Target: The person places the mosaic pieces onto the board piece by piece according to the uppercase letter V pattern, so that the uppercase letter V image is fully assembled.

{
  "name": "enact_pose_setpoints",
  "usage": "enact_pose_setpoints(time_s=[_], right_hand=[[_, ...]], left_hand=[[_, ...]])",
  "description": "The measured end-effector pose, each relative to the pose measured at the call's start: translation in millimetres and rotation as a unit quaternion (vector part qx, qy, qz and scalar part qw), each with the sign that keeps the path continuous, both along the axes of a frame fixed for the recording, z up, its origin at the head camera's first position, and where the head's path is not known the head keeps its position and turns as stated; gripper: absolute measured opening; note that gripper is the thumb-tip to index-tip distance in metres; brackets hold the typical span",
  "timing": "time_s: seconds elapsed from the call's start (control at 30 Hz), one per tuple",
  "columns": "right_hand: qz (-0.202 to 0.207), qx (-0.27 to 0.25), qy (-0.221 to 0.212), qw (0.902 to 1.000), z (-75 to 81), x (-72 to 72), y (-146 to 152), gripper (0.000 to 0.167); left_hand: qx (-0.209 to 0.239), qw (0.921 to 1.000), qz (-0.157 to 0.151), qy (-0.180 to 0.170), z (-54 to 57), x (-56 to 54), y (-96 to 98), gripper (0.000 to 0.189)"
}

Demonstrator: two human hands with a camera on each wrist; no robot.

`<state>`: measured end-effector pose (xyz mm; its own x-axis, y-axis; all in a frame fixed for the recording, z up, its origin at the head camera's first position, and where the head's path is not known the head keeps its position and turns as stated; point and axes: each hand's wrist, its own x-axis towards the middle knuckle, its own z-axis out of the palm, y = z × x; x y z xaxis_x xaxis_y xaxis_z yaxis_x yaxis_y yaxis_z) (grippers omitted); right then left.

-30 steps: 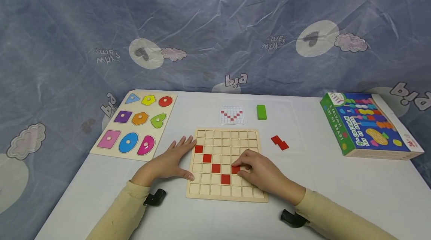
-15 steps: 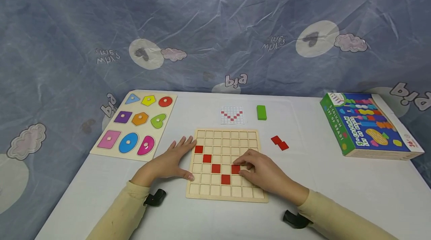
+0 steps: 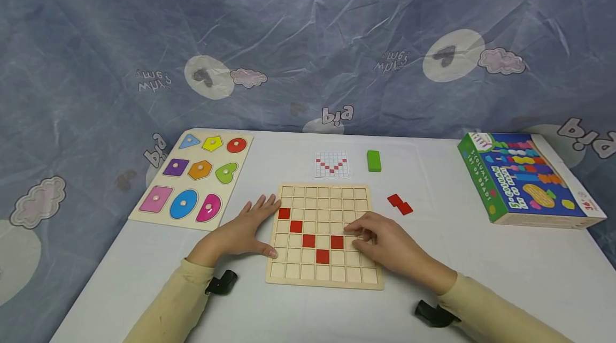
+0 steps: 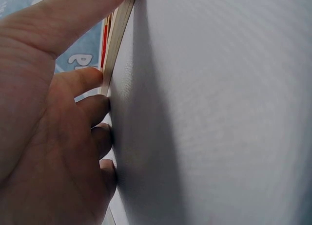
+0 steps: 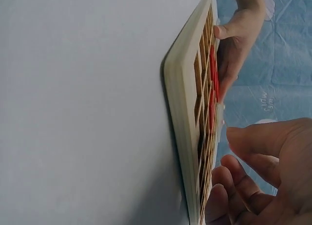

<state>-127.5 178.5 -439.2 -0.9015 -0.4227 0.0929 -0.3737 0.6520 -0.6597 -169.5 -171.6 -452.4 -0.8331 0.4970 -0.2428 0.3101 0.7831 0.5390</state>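
A wooden grid board (image 3: pixel 310 275) lies flat on the white table. Several red square tiles sit in its cells: a diagonal runs down to a low tile (image 3: pixel 322 257), and one tile (image 3: pixel 337 242) stands up and right of that. My left hand (image 3: pixel 240 235) rests at the board's left edge, fingers spread, thumb on the lower left rim. Over the board's right side is my right hand (image 3: pixel 390 242), its fingers loosely bent and a gap between thumb and index finger. The right wrist view shows nothing in that hand (image 5: pixel 273 169).
Two loose red tiles (image 3: pixel 400 204) lie right of the board. Behind it are a small pattern card (image 3: pixel 332 165) and a green block (image 3: pixel 374 161). A shape puzzle (image 3: pixel 192 177) stands at the left, a colourful box (image 3: pixel 531 180) at the right.
My right hand has let go of the red tile and drawn back to the right; the tile stays in its cell. The left hand has not moved.
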Motion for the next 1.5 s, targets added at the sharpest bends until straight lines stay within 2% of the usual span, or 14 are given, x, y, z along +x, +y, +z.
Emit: enact_pose_setpoints(time_s=[0.2,0.77,1.23,1.5], right_hand=[[-0.01,0.0,0.003,0.9999,2.1,-1.5,12.6,0.028],[-0.036,0.019,0.07,0.9967,2.6,-15.7,56.4,0.029],[-0.084,0.053,0.058,0.9933,-10.1,-37.5,91.9,0.031],[-0.115,0.062,0.051,0.9902,-10.8,-43.8,102.0,0.03]], left_hand=[[0.001,1.0,0.0,0.0,0.3,0.0,0.1,0.12],[0.001,1.0,-0.002,0.005,-1.7,0.3,-0.5,0.12],[0.002,1.0,-0.005,0.003,-1.6,0.0,-0.1,0.12],[-0.003,0.9999,-0.002,0.012,-4.8,-0.8,-0.5,0.121]])
